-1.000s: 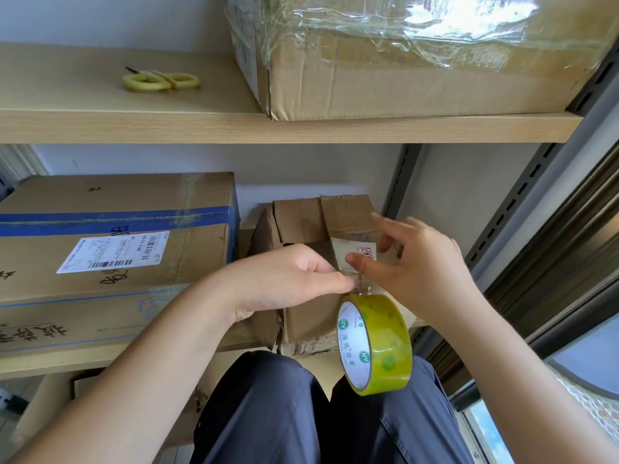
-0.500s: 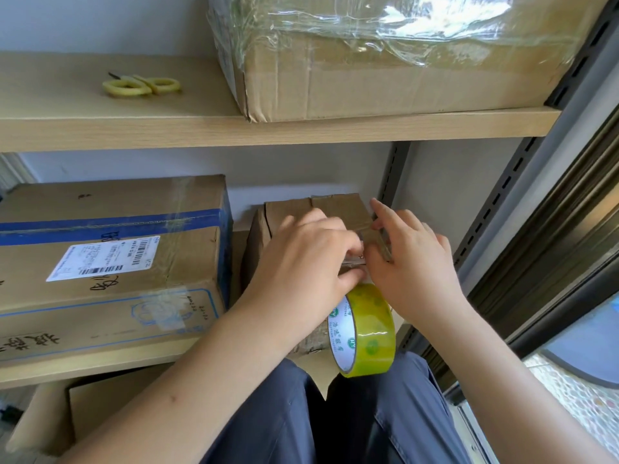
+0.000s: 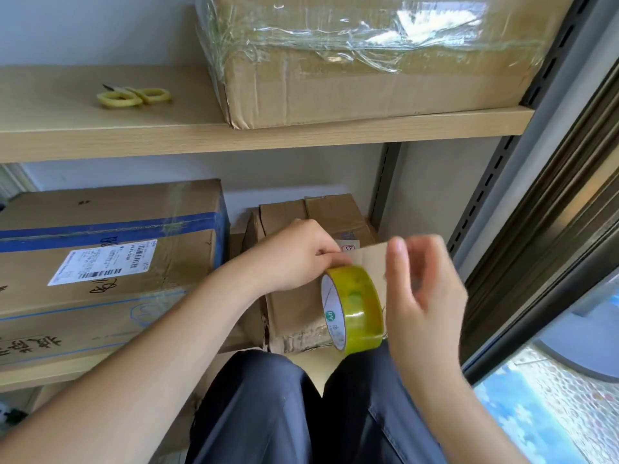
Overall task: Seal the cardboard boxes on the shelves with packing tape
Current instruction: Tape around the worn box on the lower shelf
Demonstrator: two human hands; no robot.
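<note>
Tape start: left hand (image 3: 294, 259) pins tape roll (image 3: 351, 309) on small box (image 3: 301, 306); right hand (image 3: 422, 289), blurred, loosely open, must next draw tape.

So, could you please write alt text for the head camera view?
A person's left hand pinches tape from a yellow roll of packing tape against a small cardboard box on the lower shelf; the blurred right hand is beside it.

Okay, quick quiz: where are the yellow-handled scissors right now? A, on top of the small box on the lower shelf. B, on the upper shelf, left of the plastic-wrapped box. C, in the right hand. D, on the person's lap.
B: the scissors lie flat on the upper shelf, left of the plastic-wrapped box, with neither hand near them.
</note>
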